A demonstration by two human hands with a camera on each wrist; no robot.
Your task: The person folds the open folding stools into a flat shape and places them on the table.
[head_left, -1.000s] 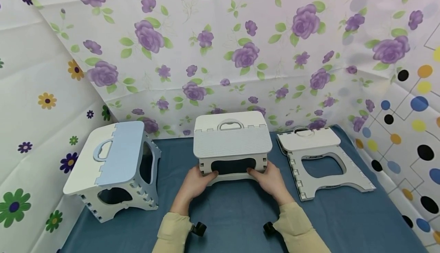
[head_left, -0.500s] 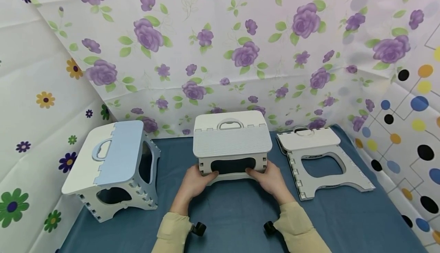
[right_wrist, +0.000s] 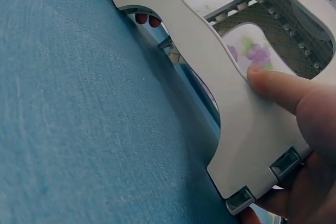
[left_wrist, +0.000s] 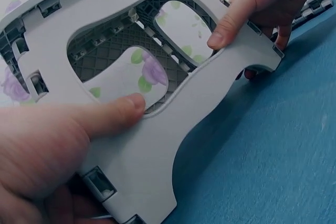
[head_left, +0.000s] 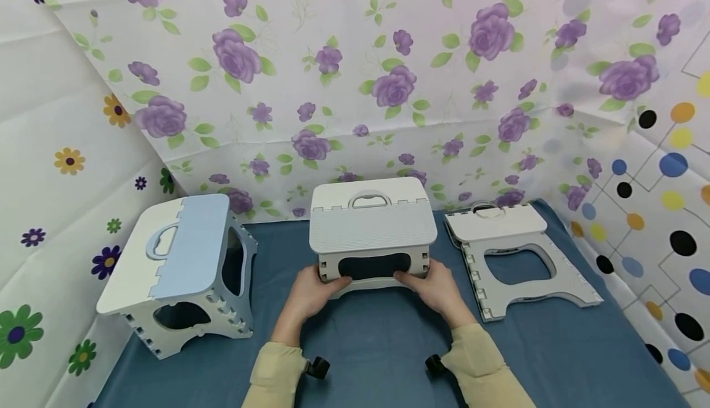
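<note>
A white and grey folding step stool (head_left: 373,226) stands unfolded at the back middle, its handle loop on top. My left hand (head_left: 312,297) grips the left leg of its front panel, thumb across the front beside the oval opening and fingers curled behind. On the other side my right hand (head_left: 435,291) holds the right leg the same way. Close up in the left wrist view, the left thumb presses the panel (left_wrist: 205,93) at the opening's rim. The right wrist view has the right thumb on the panel (right_wrist: 236,114), with several fingers partly hidden behind the leg.
A blue and white folding stool (head_left: 194,248) stands unfolded at the left. To the right, a white stool (head_left: 499,223) lies folded flat. Blue cloth (head_left: 377,346) covers the table. A flowered sheet (head_left: 344,100) hangs close behind the stools, with patterned sheets at both sides.
Both hands keep their hold on the middle stool, which stays in place. The head view has shifted very slightly.
</note>
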